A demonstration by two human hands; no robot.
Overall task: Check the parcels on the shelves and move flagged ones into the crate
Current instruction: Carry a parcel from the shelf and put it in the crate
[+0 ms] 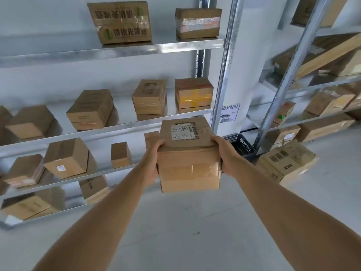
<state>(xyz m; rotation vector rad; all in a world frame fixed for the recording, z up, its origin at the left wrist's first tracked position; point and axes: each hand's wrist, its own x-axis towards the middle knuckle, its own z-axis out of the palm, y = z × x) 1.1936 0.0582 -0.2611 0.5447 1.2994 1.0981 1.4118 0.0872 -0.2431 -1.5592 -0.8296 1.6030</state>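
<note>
Step in hand, as I read it: carrying a checked parcel toward the crate. Centre of frame, a brown cardboard parcel w/ a white handwritten label on top (188, 155) is held in mid-air, clear of the shelves, between both hands. Left hand (154, 163) clamps the parcel's left side, fingers curled over the top edge; right hand (224, 153) clamps the right side, thumb on the top edge, fingers wrapped around the far side. Both grip the box, neither free.

To do it well: keep the box level w/ even squeeze from both sides, since the clear tape on the front face looks slick and the sides may flex. Label faces up, so it can be read w/o turning the box; whether it's actually flagged I can't tell, the writing's too blurred. Swing right and down, approx. toward the black slotted plastic crate (239, 144), which sits on the floor just right of and behind the parcel in frame, at the foot of the grey metal upright post (222, 75). Mind that post and the large printed cardboard box on the floor (287, 161) at right, both near the path. Lower it in, don't drop it.

Other brown cardboard parcels (89, 110) sit on the grey metal shelves (109, 52) across the left and upper frame, more at far right.
</note>
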